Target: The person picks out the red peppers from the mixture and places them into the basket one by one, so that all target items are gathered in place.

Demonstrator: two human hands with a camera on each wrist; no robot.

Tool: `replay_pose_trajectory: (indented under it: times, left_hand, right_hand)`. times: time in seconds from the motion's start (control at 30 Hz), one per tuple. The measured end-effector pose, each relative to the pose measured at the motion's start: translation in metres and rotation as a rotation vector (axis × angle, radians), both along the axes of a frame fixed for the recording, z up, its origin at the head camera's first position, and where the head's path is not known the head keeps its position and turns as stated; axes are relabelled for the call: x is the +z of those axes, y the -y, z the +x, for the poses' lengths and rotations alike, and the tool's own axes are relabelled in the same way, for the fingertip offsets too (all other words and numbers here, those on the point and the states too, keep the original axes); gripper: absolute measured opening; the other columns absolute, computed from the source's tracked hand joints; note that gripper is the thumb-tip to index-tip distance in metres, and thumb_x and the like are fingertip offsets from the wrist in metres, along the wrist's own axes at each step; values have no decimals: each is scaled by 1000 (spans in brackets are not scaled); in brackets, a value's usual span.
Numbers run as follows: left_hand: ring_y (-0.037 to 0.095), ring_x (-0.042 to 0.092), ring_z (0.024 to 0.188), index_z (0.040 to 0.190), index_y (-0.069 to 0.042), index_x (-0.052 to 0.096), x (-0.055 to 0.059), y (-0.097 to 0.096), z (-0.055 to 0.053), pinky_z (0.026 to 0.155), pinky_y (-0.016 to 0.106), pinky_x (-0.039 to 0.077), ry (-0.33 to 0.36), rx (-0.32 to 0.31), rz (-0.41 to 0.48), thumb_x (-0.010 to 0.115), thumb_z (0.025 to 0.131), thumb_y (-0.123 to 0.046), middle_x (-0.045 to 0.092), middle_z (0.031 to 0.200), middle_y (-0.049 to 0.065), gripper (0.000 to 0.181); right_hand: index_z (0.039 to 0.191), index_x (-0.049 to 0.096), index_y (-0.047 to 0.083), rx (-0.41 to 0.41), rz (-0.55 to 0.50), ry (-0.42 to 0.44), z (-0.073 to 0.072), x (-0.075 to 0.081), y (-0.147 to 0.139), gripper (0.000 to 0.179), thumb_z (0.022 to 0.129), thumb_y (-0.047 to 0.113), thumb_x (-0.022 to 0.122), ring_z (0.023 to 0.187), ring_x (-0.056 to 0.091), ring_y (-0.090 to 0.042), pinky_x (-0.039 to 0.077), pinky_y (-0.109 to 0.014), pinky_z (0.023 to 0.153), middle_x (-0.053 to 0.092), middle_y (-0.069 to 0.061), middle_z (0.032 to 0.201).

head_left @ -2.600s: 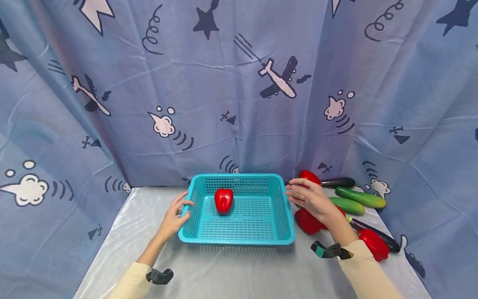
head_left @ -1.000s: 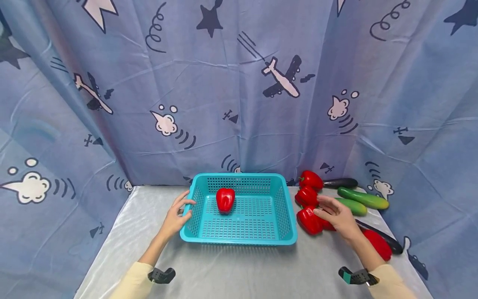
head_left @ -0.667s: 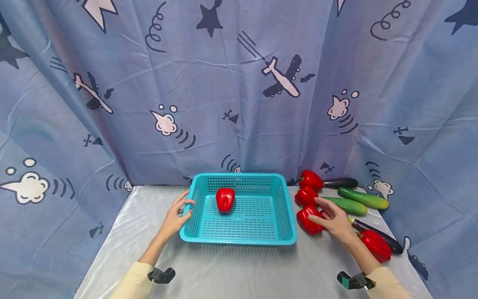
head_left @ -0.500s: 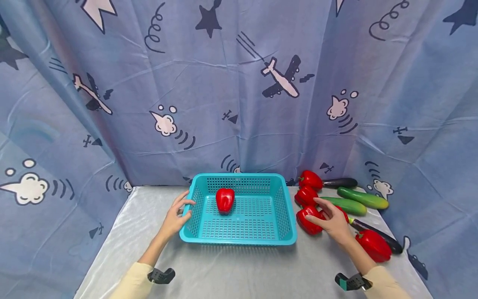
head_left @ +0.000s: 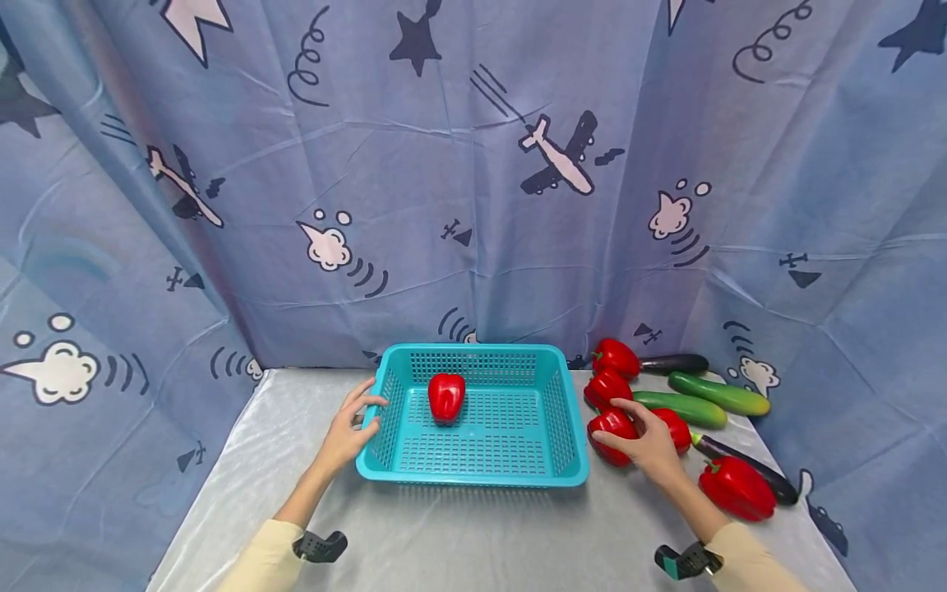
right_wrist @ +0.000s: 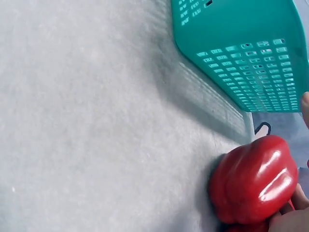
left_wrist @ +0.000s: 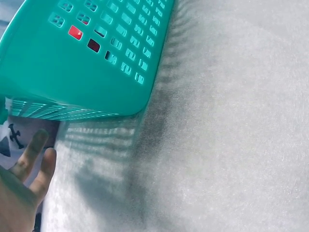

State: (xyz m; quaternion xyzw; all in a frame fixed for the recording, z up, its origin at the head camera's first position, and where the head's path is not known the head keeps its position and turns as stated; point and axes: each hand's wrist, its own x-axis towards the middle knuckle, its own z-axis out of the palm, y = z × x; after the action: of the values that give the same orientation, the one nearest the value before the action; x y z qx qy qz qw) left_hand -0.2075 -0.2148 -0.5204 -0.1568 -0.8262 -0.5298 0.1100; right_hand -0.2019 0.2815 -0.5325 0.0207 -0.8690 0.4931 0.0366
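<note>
A turquoise slotted basket (head_left: 473, 479) stands on the white cloth, with one red bell pepper (head_left: 446, 398) inside. My left hand (head_left: 344, 436) is at its left rim, some fingers over the edge; in the left wrist view two straight fingers (left_wrist: 46, 171) show outside the wall. Right of the basket, my right hand (head_left: 654, 444) spreads thumb and index finger over the nearest red bell pepper (head_left: 614, 427). In the right wrist view this bell pepper (right_wrist: 256, 181) sits on the cloth, fingers (right_wrist: 297, 198) behind it and one fingertip apart above; contact is partly hidden.
More red bell peppers (head_left: 738, 489) lie at the right, with two green cucumbers (head_left: 721, 393) and two dark eggplants (head_left: 769, 477) among them. A blue patterned curtain (head_left: 473, 205) hangs behind and beside the table (head_left: 473, 543).
My right hand has left the basket's right side, gone right over the vegetables, then drifted back left over the nearest bell pepper. My left hand has stayed at the rim.
</note>
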Motion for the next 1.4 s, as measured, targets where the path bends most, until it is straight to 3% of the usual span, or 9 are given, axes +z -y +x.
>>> replay_pose_trajectory:
  times: [0.13,0.3,0.43,0.6,0.9,1.1,1.27,1.4]
  left_hand:
    - [53,53,119,114,8,65,2,0,0,84,59,51,8,-9,-2,59,90,17,30,153,37,27]
    - [52,52,121,115,8,66,-21,5,-11,82,57,52,-24,0,0,60,90,16,31,154,34,27]
    - [47,55,120,117,3,67,-32,11,-17,83,51,53,-5,2,1,62,91,12,31,157,27,28]
    - [46,58,116,118,3,67,-35,14,-19,82,48,53,9,-14,19,61,91,11,30,158,24,28]
    - [45,50,128,117,3,67,-35,14,-18,87,54,51,5,-14,10,61,92,12,30,159,23,27]
    - [48,48,128,116,4,67,-31,10,-15,85,59,49,-5,2,16,60,91,14,30,158,27,27]
    - [54,50,123,114,5,67,-12,3,-6,83,63,48,4,5,31,59,90,17,30,155,34,28]
    - [53,50,123,114,3,67,3,0,1,84,58,49,29,6,4,59,90,16,31,154,34,29]
  right_hand:
    - [148,47,6,-24,39,43,-2,-2,3,75,87,30,83,132,37,-48,44,-65,96,41,-26,148]
    - [146,49,6,-32,96,67,-4,-3,5,71,87,23,83,130,39,-49,43,-66,96,43,-28,146]
    - [144,50,3,-35,149,69,-6,-1,9,69,85,15,83,128,40,-52,43,-67,94,44,-31,144]
    - [142,51,1,-46,163,88,-7,1,10,66,85,9,82,129,39,-52,43,-67,95,45,-31,144]
    - [142,51,1,-51,197,107,-9,0,11,67,84,11,83,128,39,-53,44,-67,94,44,-32,142]
    - [141,49,-1,-48,225,123,-12,2,14,71,81,8,85,127,39,-54,44,-68,93,43,-32,142]
    - [139,50,-2,-49,215,111,-12,4,13,69,80,9,85,125,41,-54,44,-67,93,46,-32,140]
    - [138,52,-2,-58,195,97,-11,5,11,67,81,10,85,125,44,-52,44,-67,94,49,-32,138]
